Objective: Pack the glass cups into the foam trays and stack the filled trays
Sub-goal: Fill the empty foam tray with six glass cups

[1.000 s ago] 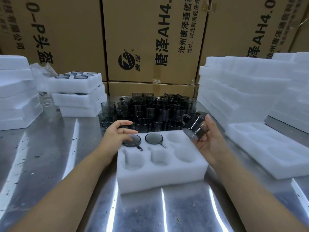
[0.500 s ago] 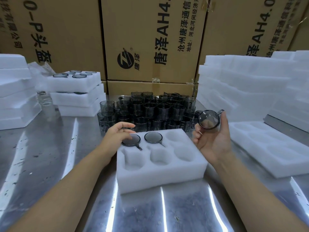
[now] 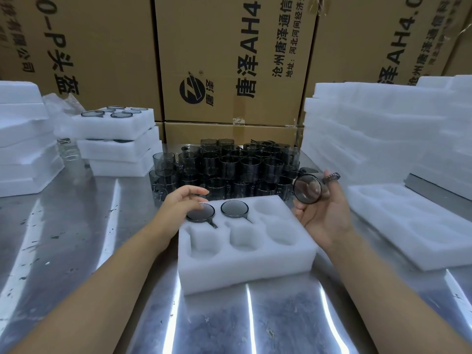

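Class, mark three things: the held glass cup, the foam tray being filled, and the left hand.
held glass cup (image 3: 306, 189): head view, round face.
foam tray (image 3: 242, 273): head view, front wall.
left hand (image 3: 182, 203): head view, back of hand.

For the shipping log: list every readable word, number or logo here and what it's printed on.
"唐泽AH4.": middle cardboard box, sideways, cut off.
"沧州唐泽通信" and "地址:河北河间经济开": same box, cut off.
"唐泽" by a round logo: same box.
"-P头盔": left cardboard box; smaller line too blurred.
"泽AH4.0": right cardboard box; smaller lines unclear.
glass cups, foam trays: no print seen.
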